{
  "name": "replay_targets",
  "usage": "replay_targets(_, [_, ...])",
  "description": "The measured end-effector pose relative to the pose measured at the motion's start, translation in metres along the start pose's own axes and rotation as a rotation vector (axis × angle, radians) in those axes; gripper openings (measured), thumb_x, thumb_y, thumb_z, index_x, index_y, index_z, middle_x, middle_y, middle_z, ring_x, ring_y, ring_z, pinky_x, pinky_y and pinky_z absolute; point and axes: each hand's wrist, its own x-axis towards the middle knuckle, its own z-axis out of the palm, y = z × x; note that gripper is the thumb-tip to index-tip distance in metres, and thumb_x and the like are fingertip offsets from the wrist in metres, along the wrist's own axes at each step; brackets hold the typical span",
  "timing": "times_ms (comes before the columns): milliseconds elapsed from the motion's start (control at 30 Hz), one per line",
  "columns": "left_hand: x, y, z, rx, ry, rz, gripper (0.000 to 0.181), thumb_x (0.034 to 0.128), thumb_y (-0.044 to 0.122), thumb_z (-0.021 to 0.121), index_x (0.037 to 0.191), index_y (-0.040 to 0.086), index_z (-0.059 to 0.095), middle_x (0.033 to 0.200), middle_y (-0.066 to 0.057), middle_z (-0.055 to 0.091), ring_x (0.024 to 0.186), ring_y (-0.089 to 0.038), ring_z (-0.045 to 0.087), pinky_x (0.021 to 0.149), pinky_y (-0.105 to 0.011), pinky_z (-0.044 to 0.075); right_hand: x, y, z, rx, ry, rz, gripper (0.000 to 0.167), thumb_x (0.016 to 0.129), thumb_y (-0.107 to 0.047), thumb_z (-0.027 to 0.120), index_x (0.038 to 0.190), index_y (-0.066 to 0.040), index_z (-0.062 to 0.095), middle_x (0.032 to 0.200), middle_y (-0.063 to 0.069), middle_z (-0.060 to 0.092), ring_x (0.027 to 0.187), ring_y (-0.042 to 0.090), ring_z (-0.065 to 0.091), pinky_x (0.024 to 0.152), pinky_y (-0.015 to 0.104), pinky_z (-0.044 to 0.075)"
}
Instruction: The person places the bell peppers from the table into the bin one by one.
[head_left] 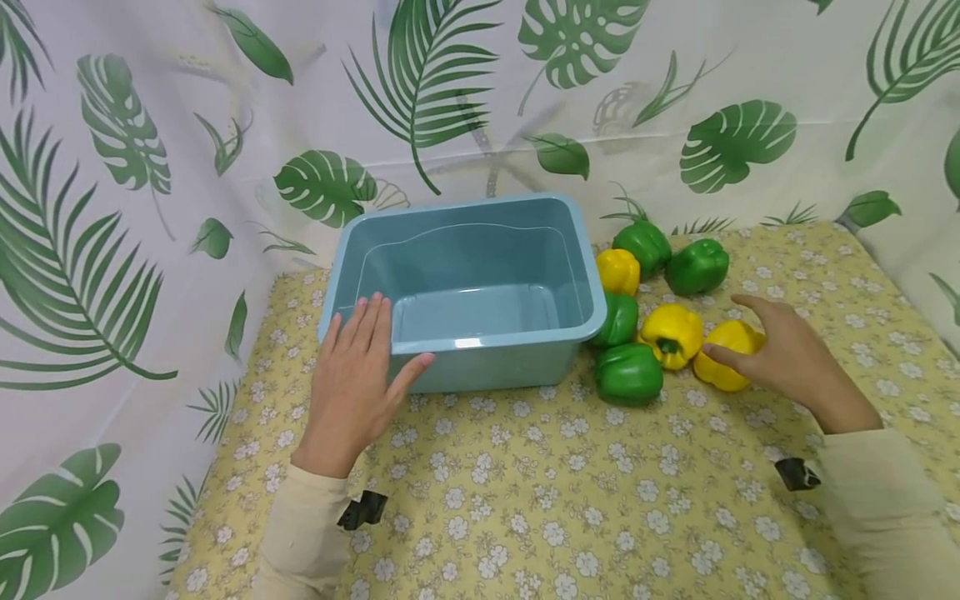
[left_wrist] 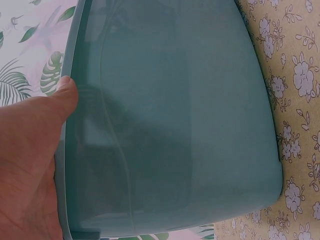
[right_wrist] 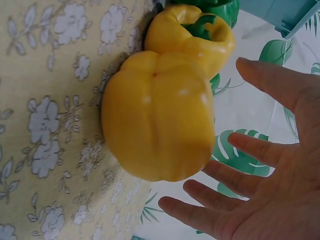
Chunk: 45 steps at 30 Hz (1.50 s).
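A teal plastic tub point(head_left: 480, 346) sits on the table with nothing inside it. Across its near-left rim lies my left hand point(head_left: 354, 375), fingers straight; the left wrist view shows the thumb point(left_wrist: 66, 92) at the rim and the tub's outer wall point(left_wrist: 185, 115). My right hand point(head_left: 783, 354) is spread over a yellow bell pepper point(head_left: 731, 354), the rightmost one. In the right wrist view its fingers stand apart around this pepper point(right_wrist: 157, 117), with a gap visible. A second yellow pepper point(head_left: 672, 335) touches it on the left.
Between the tub and the right hand are more bell peppers: a yellow one point(head_left: 618, 271) and several green ones, including one at the front point(head_left: 628, 375) and one at the back right point(head_left: 697, 267). A flowered cloth point(head_left: 540, 492) covers the table. Leaf-print curtains point(head_left: 480, 108) hang behind and left.
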Motion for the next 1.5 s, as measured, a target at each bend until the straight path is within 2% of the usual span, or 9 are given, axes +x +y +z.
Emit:
replay_targets(400, [0.000,0.000,0.000,-0.003,0.004,0.000,0.087,0.1012,0.061,0.048,0.158,-0.003,0.029,0.163,-0.019,0.029,0.152,-0.032,0.024,0.125,-0.048,0.010,-0.002,0.008,0.005,0.002,-0.028,-0.006,0.103,0.086,-0.044,0.080,0.152,0.013,0.027,0.145,0.045,0.032,0.129,0.063,0.032,0.098,0.079,0.033])
replay_targets(867, [0.001,0.000,-0.002,-0.004,-0.011,-0.006,0.087,0.1015,0.061,0.047,0.158,-0.003,0.028,0.163,-0.019,0.029,0.152,-0.032,0.024,0.125,-0.048,0.011,-0.010,0.015,0.008,-0.006,-0.030,-0.014,0.099,0.086,-0.038,0.082,0.150,0.016,0.028,0.140,0.046,0.035,0.122,0.062,0.038,0.090,0.077,0.040])
replay_targets(1267, [0.002,0.000,-0.004,-0.017,-0.009,-0.007,0.088,0.1011,0.061,0.048,0.157,-0.004,0.029,0.162,-0.019,0.030,0.152,-0.033,0.024,0.125,-0.048,0.010,-0.009,0.018,0.012,0.023,-0.032,-0.030,0.105,0.083,-0.038,0.084,0.151,0.017,0.025,0.138,0.046,0.038,0.116,0.058,0.045,0.086,0.072,0.045])
replay_targets(1500, [0.003,-0.001,-0.005,-0.021,0.007,0.000,0.089,0.1009,0.064,0.045,0.157,-0.003,0.030,0.162,-0.019,0.031,0.152,-0.033,0.025,0.125,-0.049,0.011,-0.009,0.018,0.013,0.045,-0.041,-0.029,0.104,0.082,-0.030,0.086,0.152,0.016,0.023,0.139,0.046,0.037,0.117,0.059,0.044,0.087,0.073,0.044])
